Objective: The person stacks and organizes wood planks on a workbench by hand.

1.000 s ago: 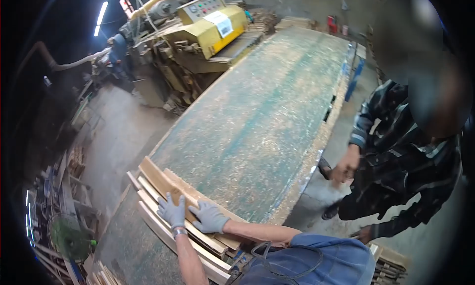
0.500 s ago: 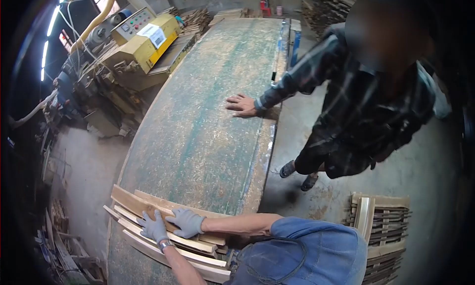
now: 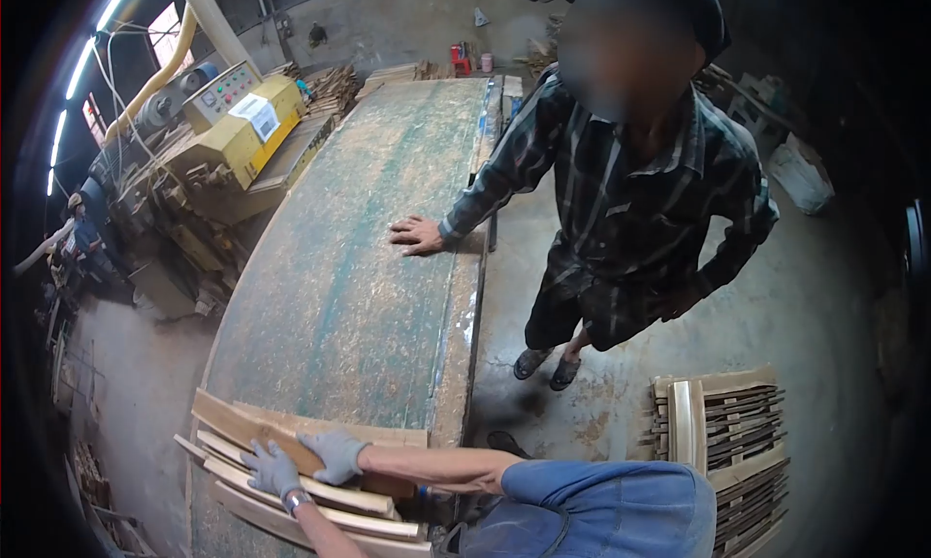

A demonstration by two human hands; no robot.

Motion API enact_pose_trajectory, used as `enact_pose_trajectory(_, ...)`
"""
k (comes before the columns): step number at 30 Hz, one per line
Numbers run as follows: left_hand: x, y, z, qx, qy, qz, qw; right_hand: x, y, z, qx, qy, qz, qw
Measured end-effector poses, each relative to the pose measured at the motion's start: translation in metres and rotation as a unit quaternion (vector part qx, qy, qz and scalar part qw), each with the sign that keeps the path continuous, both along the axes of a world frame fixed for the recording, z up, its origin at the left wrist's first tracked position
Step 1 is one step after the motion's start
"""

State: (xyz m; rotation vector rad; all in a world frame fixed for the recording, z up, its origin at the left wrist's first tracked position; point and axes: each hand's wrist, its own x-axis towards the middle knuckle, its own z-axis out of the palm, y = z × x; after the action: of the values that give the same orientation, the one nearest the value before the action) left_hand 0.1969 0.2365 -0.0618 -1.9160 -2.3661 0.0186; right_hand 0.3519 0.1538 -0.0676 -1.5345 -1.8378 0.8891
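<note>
My left hand [image 3: 275, 470], in a grey glove with a watch at the wrist, lies with fingers spread across several curved wooden strips [image 3: 320, 492]. Close beside it, my right hand [image 3: 336, 457], also gloved, rests with fingers apart on a wooden board [image 3: 247, 424] at the back of the strips. The strips lie side by side on the near end of a long green worktable [image 3: 339, 286]. Neither hand is wrapped round a piece, though the undersides of the fingers are hidden.
A co-worker [image 3: 630, 209] stands right of the table, one hand [image 3: 417, 236] flat on its dusty top. A yellow machine [image 3: 238, 136] with a control panel stands at the back left. Stacked wooden slats [image 3: 742, 442] lie at the lower right.
The view has shifted, so table, strips and hands sit further left and lower. More of the co-worker shows. My hands remain on the wood; the co-worker's hand stays on the table.
</note>
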Motion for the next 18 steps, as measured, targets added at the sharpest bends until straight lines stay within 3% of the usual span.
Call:
enact_pose_trajectory(2,-0.005,-0.011,0.0,0.008,-0.011,-0.003,1.0,-0.001,-0.013,0.005,-0.011,-0.021,0.007,1.0)
enact_pose_trajectory(4,-0.016,-0.017,-0.005,0.011,-0.016,0.017,1.0,-0.006,-0.02,-0.004,0.049,-0.023,-0.018,0.998)
enact_pose_trajectory(5,-0.017,-0.015,-0.003,0.012,-0.015,0.026,0.999,0.0,-0.02,0.002,0.012,-0.015,0.002,1.0)
enact_pose_trajectory(8,-0.017,-0.021,0.014,-0.062,-0.022,0.047,0.997,0.031,0.034,-0.04,0.018,0.157,0.182,0.971)
enact_pose_trajectory(9,-0.036,-0.006,-0.013,-0.019,-0.028,0.049,0.998,0.075,0.038,-0.01,-0.011,0.162,0.142,0.976)
enact_pose_trajectory(10,-0.036,-0.011,-0.014,-0.01,-0.034,0.04,0.999,0.095,0.06,-0.034,0.145,0.23,0.018,0.962)
enact_pose_trajectory(13,-0.023,-0.018,-0.001,-0.009,-0.029,0.045,0.999,0.257,0.106,0.035,0.172,0.168,-0.047,0.969)
enact_pose_trajectory(14,-0.023,-0.017,0.003,-0.012,-0.027,0.044,0.999,0.296,0.123,0.049,0.252,0.111,-0.144,0.95)
enact_pose_trajectory(17,-0.023,-0.021,0.003,0.009,-0.082,0.025,0.996,0.301,0.174,0.007,0.204,-0.244,-0.054,0.947)
enact_pose_trajectory(18,-0.023,-0.017,-0.003,0.011,-0.081,0.028,0.996,0.281,0.174,-0.017,0.254,-0.257,-0.031,0.932)
